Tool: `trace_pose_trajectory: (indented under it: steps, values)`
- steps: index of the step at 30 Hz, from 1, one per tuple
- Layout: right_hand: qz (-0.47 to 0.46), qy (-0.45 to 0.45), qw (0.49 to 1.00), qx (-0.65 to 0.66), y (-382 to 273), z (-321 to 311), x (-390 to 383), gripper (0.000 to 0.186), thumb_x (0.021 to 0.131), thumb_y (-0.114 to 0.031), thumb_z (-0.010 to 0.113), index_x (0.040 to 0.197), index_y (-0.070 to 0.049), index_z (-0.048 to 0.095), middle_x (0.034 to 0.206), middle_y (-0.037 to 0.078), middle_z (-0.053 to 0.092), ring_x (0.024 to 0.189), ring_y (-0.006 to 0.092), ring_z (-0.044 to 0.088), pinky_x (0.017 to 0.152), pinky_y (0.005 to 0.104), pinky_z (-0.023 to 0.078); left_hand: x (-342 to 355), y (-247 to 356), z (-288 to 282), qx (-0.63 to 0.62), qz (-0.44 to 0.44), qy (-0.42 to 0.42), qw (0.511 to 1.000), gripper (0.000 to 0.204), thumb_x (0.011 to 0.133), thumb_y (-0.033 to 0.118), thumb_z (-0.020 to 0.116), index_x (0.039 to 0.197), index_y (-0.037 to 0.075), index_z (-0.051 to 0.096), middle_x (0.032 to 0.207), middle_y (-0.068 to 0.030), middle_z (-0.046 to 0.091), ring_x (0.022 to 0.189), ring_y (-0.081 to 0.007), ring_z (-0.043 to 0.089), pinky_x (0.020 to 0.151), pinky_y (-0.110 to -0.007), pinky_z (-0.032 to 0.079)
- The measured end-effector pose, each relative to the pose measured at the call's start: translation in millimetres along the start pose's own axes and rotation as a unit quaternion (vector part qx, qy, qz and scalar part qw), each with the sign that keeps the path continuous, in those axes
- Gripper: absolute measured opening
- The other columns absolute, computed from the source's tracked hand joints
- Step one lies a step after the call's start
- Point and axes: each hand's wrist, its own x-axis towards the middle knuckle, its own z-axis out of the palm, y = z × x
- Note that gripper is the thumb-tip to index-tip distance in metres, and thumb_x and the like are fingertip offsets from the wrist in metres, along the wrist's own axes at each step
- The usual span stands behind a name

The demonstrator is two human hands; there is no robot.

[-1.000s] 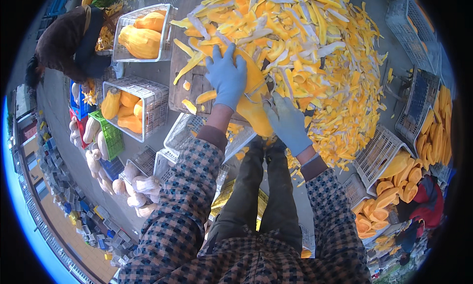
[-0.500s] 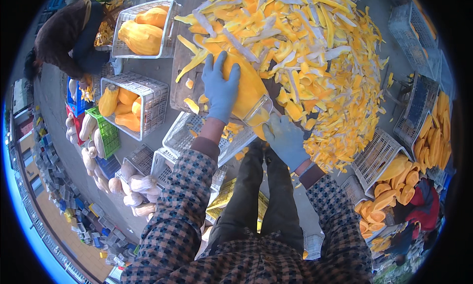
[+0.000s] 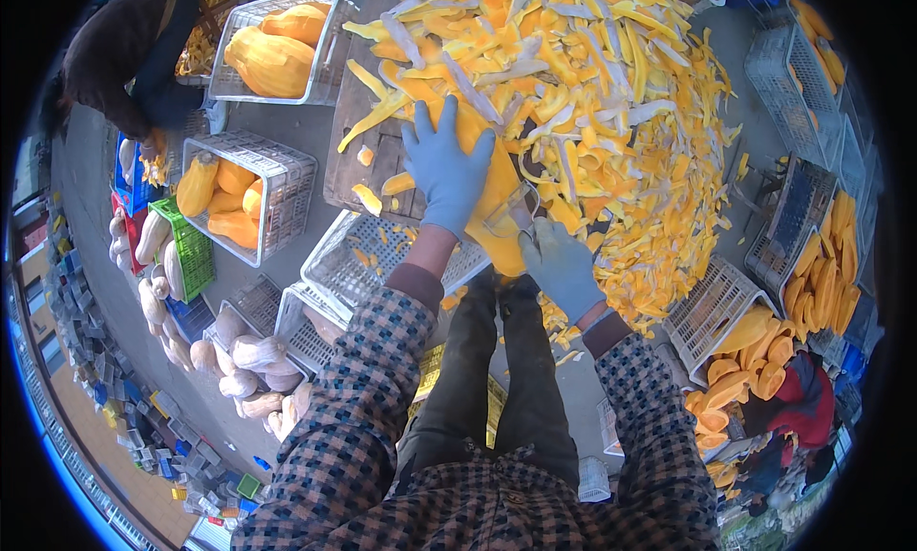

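A long peeled orange squash lies slanted over the edge of a wooden board, its lower end toward my legs. On its upper side rests my left hand, blue-gloved, fingers spread over the flesh. My right hand, in a grey-blue glove, is closed around the handle of a wide metal-framed peeler. The frame meets the squash's right side near the lower end; the handle is mostly hidden by my fingers. Beyond the squash spreads a large heap of yellow and orange peelings.
Below the board sits a white crate with scraps. Crates of peeled squash stand left, with unpeeled pale squashes nearer. Cut squash halves lie right by a person in red. Another person bends at far left.
My left hand has shifted slightly right and down along the squash. My right hand and the peeler have moved slightly right. The view has shifted a little.
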Motion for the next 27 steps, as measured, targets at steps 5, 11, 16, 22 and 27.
trace_pose_trajectory:
  steps: [5,11,16,22,27]
  values:
    - [0.122,-0.097,0.987,-0.028,31.1,-35.0,-76.9,0.030,0.096,-0.034,0.061,0.101,-0.004,0.060,0.087,0.017,0.066,0.078,0.0365,0.068,0.067,0.0477,0.054,2.3,1.1,4.4,0.042,0.039,0.002,0.998,0.070,0.081,0.045,0.075,0.142,0.016,0.056,0.150,-0.0211,0.044,0.132,-0.0449,0.044,0.106,-0.052,0.042]
    - [0.063,0.013,0.975,0.213,-1.2,-4.6,0.5,0.029,0.097,-0.035,0.058,0.099,-0.007,0.061,0.087,0.018,0.067,0.078,0.0390,0.068,0.070,0.0494,0.053,2.4,-2.6,7.2,0.003,0.045,-0.002,0.999,0.068,0.081,0.043,0.075,0.141,0.016,0.058,0.151,-0.0211,0.043,0.134,-0.0456,0.041,0.107,-0.054,0.039]
    - [0.100,-0.081,0.990,0.057,0.9,-9.1,-26.7,0.029,0.096,-0.035,0.058,0.099,-0.006,0.060,0.088,0.018,0.068,0.081,0.0385,0.069,0.071,0.0518,0.054,6.1,-2.7,6.2,0.006,0.087,-0.015,0.996,0.066,0.082,0.040,0.076,0.140,0.014,0.059,0.149,-0.0246,0.045,0.132,-0.0440,0.045,0.108,-0.050,0.040]
    - [0.114,-0.019,0.977,0.176,18.4,-4.5,-28.3,0.030,0.097,-0.035,0.058,0.100,-0.006,0.059,0.088,0.020,0.068,0.082,0.0418,0.068,0.072,0.0525,0.054,5.7,-3.8,6.0,-0.002,0.059,-0.011,0.998,0.065,0.082,0.040,0.076,0.139,0.013,0.059,0.148,-0.0255,0.046,0.131,-0.0444,0.046,0.109,-0.050,0.040]
    - [0.039,-0.032,0.980,0.195,3.2,22.1,1.8,0.030,0.096,-0.034,0.058,0.101,-0.005,0.059,0.090,0.022,0.068,0.081,0.0441,0.067,0.072,0.0524,0.054,3.6,-4.5,6.8,-0.018,0.121,-0.002,0.992,0.064,0.083,0.039,0.076,0.139,0.012,0.060,0.147,-0.0262,0.047,0.130,-0.0449,0.047,0.110,-0.050,0.040]
